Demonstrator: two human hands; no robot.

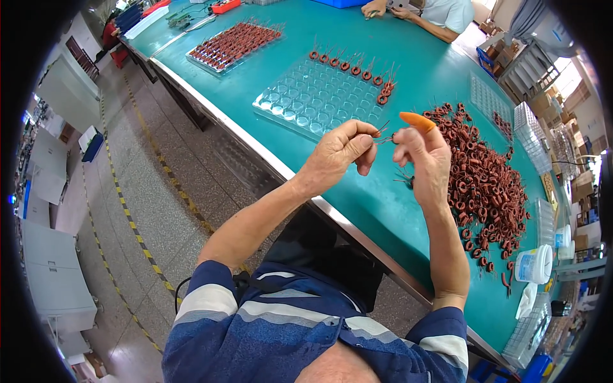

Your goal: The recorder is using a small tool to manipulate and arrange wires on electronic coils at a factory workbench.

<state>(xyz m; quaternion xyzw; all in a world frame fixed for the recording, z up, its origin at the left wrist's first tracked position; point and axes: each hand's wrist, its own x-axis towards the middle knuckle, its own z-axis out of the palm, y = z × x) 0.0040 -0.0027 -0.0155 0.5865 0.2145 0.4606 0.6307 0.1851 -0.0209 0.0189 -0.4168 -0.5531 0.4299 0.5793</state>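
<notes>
In the head view, everything sits relative to the long green worktable [408, 64]. Above its near edge the left hand [337, 155] is raised, thumb and forefinger pinched shut on the thin wire leads of a small copper-wound ring coil [383, 133]; the coil itself is tiny and partly hidden by the fingertips, so its shape is hard to make out. The right hand [424, 163] is just beside it, an orange rubber finger cot [417, 120] on the forefinger, with its fingertips closed on the same leads from the other side. A further dark coil seems tucked under the right palm, though I cannot tell for sure.

On the table beyond the hands lies a clear plastic blister tray [313, 102], with a row of reddish-brown coils along its far edge. Right of the hands spreads a loose heap of reddish-brown wound coils [488, 185]. At the table's far left corner rests a second tray filled with coils [231, 45]. Near the right end stands a white plastic tub [533, 263]. Across the table another person's hands [383, 9] are at the far edge
</notes>
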